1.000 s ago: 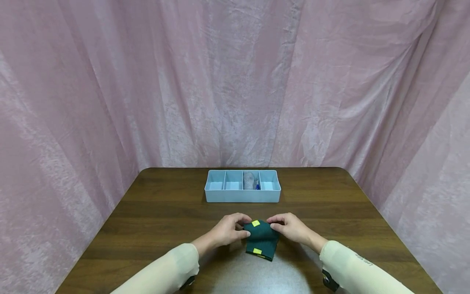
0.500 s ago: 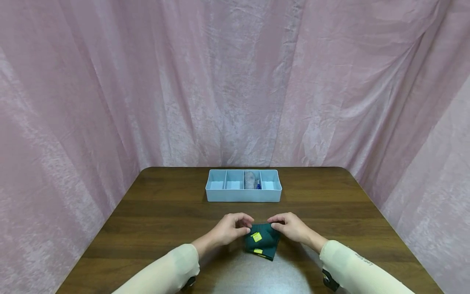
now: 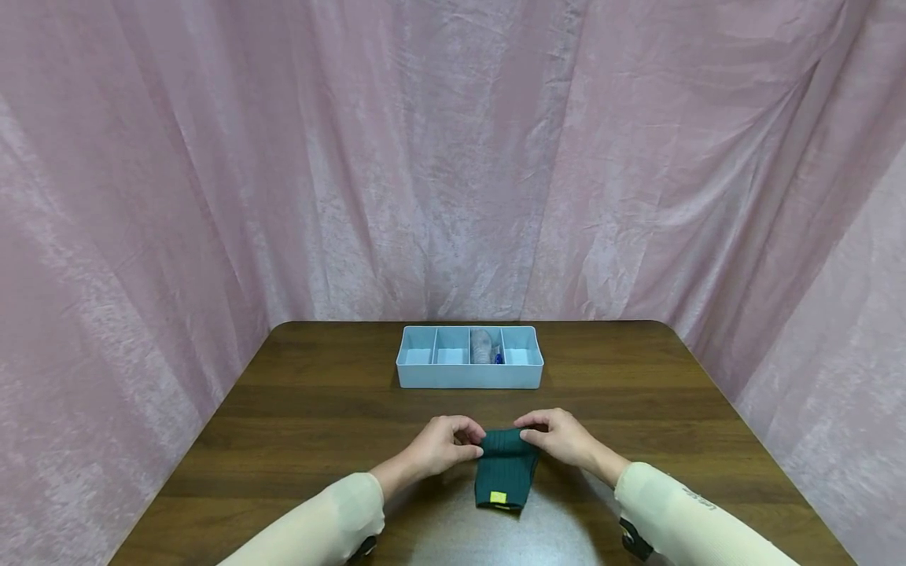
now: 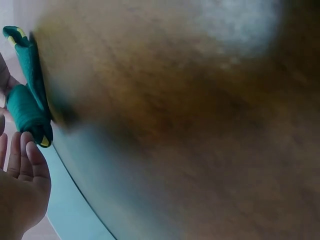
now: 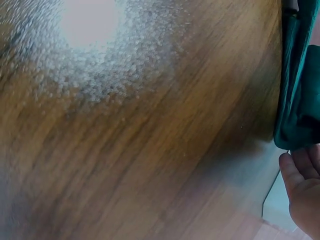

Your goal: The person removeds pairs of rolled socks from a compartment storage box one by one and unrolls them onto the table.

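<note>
Dark green socks [image 3: 506, 470] with a yellow patch at the near end lie on the table in the head view, ribbed on top. Their far part is rolled up, and the roll [image 4: 24, 107] shows in the left wrist view with a flat length behind it. My left hand [image 3: 447, 444] pinches the left end of the roll between thumb and fingers. At the right end, my right hand [image 3: 561, 440] grips it the same way. In the right wrist view the socks [image 5: 294, 85] are at the edge, with right fingertips [image 5: 288, 162] against them.
Behind the hands stands a light blue divided box [image 3: 469, 377]. One of its compartments holds a grey bundle [image 3: 481, 347] and a small blue item [image 3: 499, 358]. The brown wooden table [image 3: 318, 409] reaches back to a pink curtain [image 3: 453, 157].
The green socks have turned over in the hands: the upper yellow patch slid nearer, then went out of sight. Both hands stay almost in place.
</note>
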Available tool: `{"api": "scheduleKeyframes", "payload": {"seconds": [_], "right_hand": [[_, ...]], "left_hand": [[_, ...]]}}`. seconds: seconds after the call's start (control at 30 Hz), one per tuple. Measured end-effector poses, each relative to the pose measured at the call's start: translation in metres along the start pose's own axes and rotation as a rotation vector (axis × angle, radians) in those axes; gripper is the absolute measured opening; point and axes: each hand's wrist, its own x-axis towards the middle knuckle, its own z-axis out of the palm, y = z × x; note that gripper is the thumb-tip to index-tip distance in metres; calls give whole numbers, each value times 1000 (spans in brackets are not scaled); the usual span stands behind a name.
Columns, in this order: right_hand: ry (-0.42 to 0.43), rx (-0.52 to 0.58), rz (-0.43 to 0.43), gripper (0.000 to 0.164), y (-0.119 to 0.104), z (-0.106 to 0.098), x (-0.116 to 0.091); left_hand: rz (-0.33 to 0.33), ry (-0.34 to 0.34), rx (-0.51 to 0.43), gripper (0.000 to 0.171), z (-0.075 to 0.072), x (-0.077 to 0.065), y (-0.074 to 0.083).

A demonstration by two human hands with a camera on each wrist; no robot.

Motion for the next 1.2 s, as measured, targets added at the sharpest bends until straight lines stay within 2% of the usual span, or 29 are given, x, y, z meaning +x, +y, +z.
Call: {"api": "scheduleKeyframes", "payload": {"seconds": [0.2,0.37,0.63,0.97,1.2], "right_hand": [[16,-21,25,24,0,5,3],[50,-54,43,23,0,8,7],[69,-43,79,22,1,10,7],[103,-47,114,22,2,11,9],[114,-61,112,22,2,11,10]], "left_hand": [[0,18,5,19,0,-5,-6],[-4,20,-33,24,3,-10,-7],[-1,27,-61,30,11,-19,-7],[46,39,111,35,23,-27,-17],[118,21,215,35,24,-27,-18]]}}
